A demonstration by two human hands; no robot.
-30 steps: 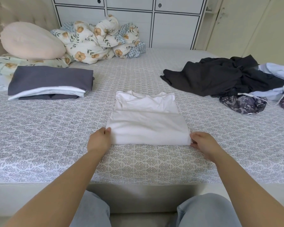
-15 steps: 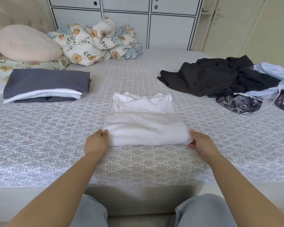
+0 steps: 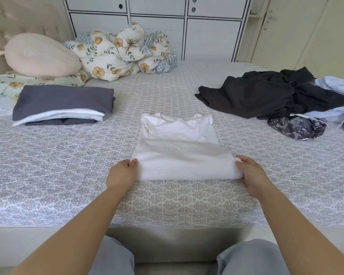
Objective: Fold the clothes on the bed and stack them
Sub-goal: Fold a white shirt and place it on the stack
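Both hands just went from resting at the near corners of the white T-shirt (image 3: 179, 153) to pinching them: left hand (image 3: 121, 175) and right hand (image 3: 250, 174) curled on the folded edge, mid-bed. Likely last fold, then onto the folded stack (image 3: 62, 105).

My left grip (image 3: 122, 174) and right grip (image 3: 250, 174) pinch the near corners of the white shirt (image 3: 179, 147) on the bed (image 3: 68, 165). Between the two grips only the flat shirt lies, so I see open sheet in front of them and on the near side. Far left of my left grip sits the folded stack (image 3: 62, 105), well apart. Far right of my right grip the dark clothes heap (image 3: 266, 94) and patterned garment (image 3: 296, 128) block that way.
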